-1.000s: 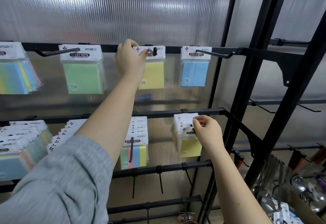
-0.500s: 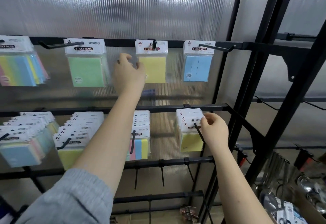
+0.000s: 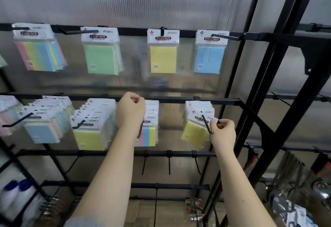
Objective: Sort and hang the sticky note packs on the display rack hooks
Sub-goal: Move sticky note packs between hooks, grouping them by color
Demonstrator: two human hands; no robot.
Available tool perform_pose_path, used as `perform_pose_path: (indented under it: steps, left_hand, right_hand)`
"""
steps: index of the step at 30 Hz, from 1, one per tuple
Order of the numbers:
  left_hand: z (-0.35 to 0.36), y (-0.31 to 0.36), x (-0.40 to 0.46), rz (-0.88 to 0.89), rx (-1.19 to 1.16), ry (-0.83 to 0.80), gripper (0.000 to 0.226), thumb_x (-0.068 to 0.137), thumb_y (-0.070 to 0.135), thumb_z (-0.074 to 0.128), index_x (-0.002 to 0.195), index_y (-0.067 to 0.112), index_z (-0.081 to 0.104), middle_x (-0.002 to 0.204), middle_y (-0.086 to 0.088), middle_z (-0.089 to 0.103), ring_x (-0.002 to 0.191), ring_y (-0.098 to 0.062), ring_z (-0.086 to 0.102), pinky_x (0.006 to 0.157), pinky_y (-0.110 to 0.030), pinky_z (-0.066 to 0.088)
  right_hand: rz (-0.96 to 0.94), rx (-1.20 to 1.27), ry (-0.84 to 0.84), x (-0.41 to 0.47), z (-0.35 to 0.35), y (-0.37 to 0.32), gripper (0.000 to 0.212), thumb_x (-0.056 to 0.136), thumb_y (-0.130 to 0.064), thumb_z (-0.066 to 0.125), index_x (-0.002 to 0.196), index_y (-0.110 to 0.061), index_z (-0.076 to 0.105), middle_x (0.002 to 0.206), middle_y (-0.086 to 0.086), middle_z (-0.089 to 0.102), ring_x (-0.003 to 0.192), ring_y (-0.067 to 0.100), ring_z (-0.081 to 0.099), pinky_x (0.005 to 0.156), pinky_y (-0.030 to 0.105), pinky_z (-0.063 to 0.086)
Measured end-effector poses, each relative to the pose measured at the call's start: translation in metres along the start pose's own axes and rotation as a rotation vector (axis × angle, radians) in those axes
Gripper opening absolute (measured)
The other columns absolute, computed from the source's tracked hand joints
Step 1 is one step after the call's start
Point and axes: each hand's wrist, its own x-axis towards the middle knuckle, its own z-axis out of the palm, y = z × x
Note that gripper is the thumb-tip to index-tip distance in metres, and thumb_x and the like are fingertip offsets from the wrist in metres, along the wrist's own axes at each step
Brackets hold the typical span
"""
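On the top bar hang a striped pack point(image 3: 39, 51), a green pack point(image 3: 102, 55), a yellow pack point(image 3: 163, 55) and a blue pack point(image 3: 209, 55). The middle bar carries stacks: blue point(image 3: 43, 128), yellow point(image 3: 89, 137), striped point(image 3: 148, 135), and a yellow stack point(image 3: 195, 133) at the right. My right hand point(image 3: 222, 133) pinches the header card of that stack's front yellow pack, which hangs tilted near the tip of its hook point(image 3: 206, 124). My left hand point(image 3: 130, 112) is curled into a fist in front of the striped stack, with nothing seen in it.
The black rack frame point(image 3: 268, 101) slants up on the right. Short bare hooks point(image 3: 169, 164) hang from the lower bar. Metal utensils point(image 3: 318, 191) lie at the lower right. White bottles with blue caps point(image 3: 14, 191) stand at the lower left.
My left hand let go of the top yellow pack and dropped to the middle row. My right hand drew the front yellow pack out along its hook, and the pack now tilts.
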Motion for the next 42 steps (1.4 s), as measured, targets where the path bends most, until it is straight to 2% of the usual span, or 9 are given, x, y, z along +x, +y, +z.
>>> perform_pose_path:
  steps: [3, 6, 9, 12, 15, 20, 27, 35, 42]
  left_hand:
    - [-0.007, -0.012, -0.010, -0.024, 0.039, 0.002, 0.010, 0.090, 0.019, 0.049, 0.091, 0.018, 0.059, 0.081, 0.012, 0.056, 0.071, -0.009, 0.051, 0.053, -0.021, 0.033]
    - [-0.012, -0.027, -0.016, -0.050, 0.110, -0.008, 0.010, 0.090, 0.022, 0.049, 0.088, 0.023, 0.058, 0.081, 0.013, 0.056, 0.075, -0.012, 0.052, 0.062, -0.025, 0.039]
    - [-0.014, -0.044, -0.018, -0.074, 0.144, -0.019, 0.010, 0.088, 0.028, 0.050, 0.081, 0.029, 0.056, 0.078, 0.017, 0.057, 0.084, -0.017, 0.058, 0.079, -0.036, 0.051]
    - [-0.014, -0.052, -0.021, -0.089, 0.112, -0.043, 0.011, 0.090, 0.022, 0.049, 0.092, 0.021, 0.060, 0.089, 0.007, 0.062, 0.082, -0.018, 0.056, 0.078, -0.033, 0.049]
    - [-0.012, -0.058, -0.025, -0.099, 0.106, -0.058, 0.020, 0.092, 0.020, 0.047, 0.106, 0.016, 0.061, 0.099, 0.003, 0.063, 0.083, -0.015, 0.053, 0.075, -0.028, 0.042]
    - [-0.009, -0.066, -0.028, -0.136, 0.076, -0.142, 0.033, 0.097, 0.021, 0.043, 0.127, 0.013, 0.052, 0.120, 0.000, 0.059, 0.091, -0.013, 0.049, 0.076, -0.027, 0.037]
    - [-0.004, -0.077, -0.030, -0.113, 0.004, -0.114, 0.016, 0.096, 0.022, 0.049, 0.107, 0.011, 0.054, 0.095, 0.002, 0.057, 0.068, -0.008, 0.050, 0.054, -0.020, 0.035]
    - [0.004, -0.086, -0.031, -0.217, -0.221, -0.213, 0.017, 0.097, 0.028, 0.050, 0.083, 0.020, 0.054, 0.082, 0.008, 0.060, 0.083, -0.016, 0.058, 0.081, -0.039, 0.049]
    - [0.002, -0.080, -0.036, -0.244, -0.342, -0.317, 0.024, 0.101, 0.026, 0.041, 0.091, 0.020, 0.062, 0.083, 0.009, 0.064, 0.075, -0.008, 0.054, 0.062, -0.021, 0.037]
  right_hand:
    - [0.043, 0.016, -0.103, -0.001, 0.003, 0.008, 0.015, 0.093, -0.024, 0.058, 0.087, -0.011, 0.059, 0.081, 0.002, 0.060, 0.074, 0.019, 0.051, 0.063, 0.028, 0.037]
    - [0.074, 0.054, -0.175, -0.009, 0.003, 0.010, 0.029, 0.096, -0.022, 0.054, 0.067, -0.015, 0.056, 0.061, -0.003, 0.050, 0.057, 0.013, 0.038, 0.052, 0.025, 0.029]
    - [0.069, 0.110, -0.160, -0.017, 0.002, 0.008, 0.032, 0.098, -0.024, 0.048, 0.076, -0.007, 0.063, 0.065, 0.000, 0.053, 0.061, 0.014, 0.040, 0.059, 0.027, 0.032]
    - [0.029, 0.142, -0.109, -0.023, 0.000, 0.004, 0.038, 0.096, -0.027, 0.047, 0.072, 0.003, 0.051, 0.065, 0.005, 0.042, 0.063, 0.017, 0.035, 0.061, 0.029, 0.028]
    - [-0.032, 0.125, -0.083, -0.028, -0.005, -0.005, 0.036, 0.094, -0.020, 0.046, 0.061, -0.011, 0.035, 0.058, 0.000, 0.028, 0.056, 0.014, 0.023, 0.054, 0.030, 0.018]
    - [-0.056, -0.053, -0.055, -0.033, -0.016, -0.017, 0.041, 0.095, -0.018, 0.042, 0.057, -0.015, 0.027, 0.054, -0.001, 0.029, 0.053, 0.015, 0.026, 0.050, 0.031, 0.019]
    - [-0.078, -0.385, -0.120, -0.034, -0.038, -0.038, 0.036, 0.092, -0.015, 0.038, 0.057, -0.013, 0.031, 0.057, 0.002, 0.037, 0.052, 0.019, 0.030, 0.048, 0.029, 0.021]
    - [-0.103, -0.555, -0.194, -0.039, -0.052, -0.057, 0.042, 0.098, -0.022, 0.036, 0.057, -0.015, 0.035, 0.058, 0.001, 0.039, 0.052, 0.017, 0.035, 0.049, 0.027, 0.022]
    - [-0.128, -0.511, -0.225, -0.044, -0.062, -0.072, 0.040, 0.096, -0.020, 0.039, 0.058, -0.011, 0.034, 0.054, 0.000, 0.037, 0.049, 0.017, 0.032, 0.047, 0.027, 0.021]
